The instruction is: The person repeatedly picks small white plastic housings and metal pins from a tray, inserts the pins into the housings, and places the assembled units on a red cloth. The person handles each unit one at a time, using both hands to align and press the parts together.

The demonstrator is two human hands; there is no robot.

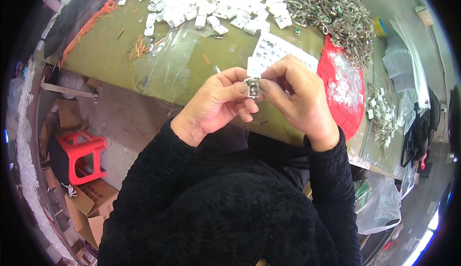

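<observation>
Between both hands, over the table's near edge, is a small white plastic housing (253, 89) with metal parts inside its open face. My left hand (216, 98) pinches it from the left, with the thumb along its side. My right hand (302, 93) is closed at its right side, thumb and forefinger pressed against its upper right edge. Whether a smaller part sits between those right fingertips is hidden. Just beyond the hands lies a white sheet (283, 50) with rows of round marks or holes, partly covered by my right hand.
White plastic housings (192, 2) are heaped at the back of the green table (177, 64). A tangled pile of metal pieces (331, 6) sits back right, beside a red cloth (341, 88) carrying white bits. A red stool (84, 155) and an opened cardboard box (93, 203) stand lower left.
</observation>
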